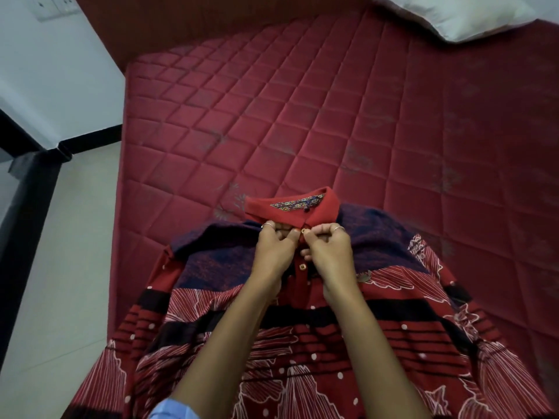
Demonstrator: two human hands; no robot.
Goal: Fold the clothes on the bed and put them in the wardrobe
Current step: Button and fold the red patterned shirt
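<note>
- Shirt lies front-up on the near part of the red quilted mattress, collar pointing away from the person, hem running out of view at the bottom edge.
- Left hand pinches the placket edge just under the collar; right hand pinches the opposite edge, fingertips meeting at the top button.
- Step in hand looks like fastening that top button before folding.
- To do it well: hold the buttonhole side taut with one hand, tip the button edgewise and push it through with the other thumb.
- Second button sits just below; whether it is fastened I cannot tell.
- Keep the collar flat and centred, so later folds stay even.
- Sleeves spread to both sides; smooth them before folding in.
- Pillow lies at the far corner, well apart.
- Wardrobe is not in view.
</note>
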